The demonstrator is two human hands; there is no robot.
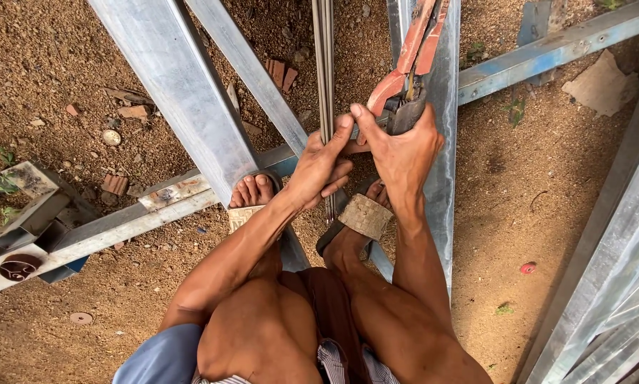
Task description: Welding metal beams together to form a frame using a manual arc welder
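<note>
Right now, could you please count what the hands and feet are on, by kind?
Red-handled cutters: 1
Bundle of thin rods: 1
Woven sandals: 2
Total: 4
The left hand grips the rods; the right hand holds the cutters.

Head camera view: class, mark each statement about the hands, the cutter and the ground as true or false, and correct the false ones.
1. The left hand grips a bundle of thin metal rods. True.
2. The right hand rests on the head of a red-handled cutter. True.
3. The ground is smooth concrete. False: it is bare brown dirt with stones and brick bits.
4. The person wears closed boots. False: woven sandals leave the toes bare.
5. The blue-painted metal bar lies at upper right. True.
6. The cutter lies unattended on the dirt. False: it is up at the rods, under the right hand.
</note>
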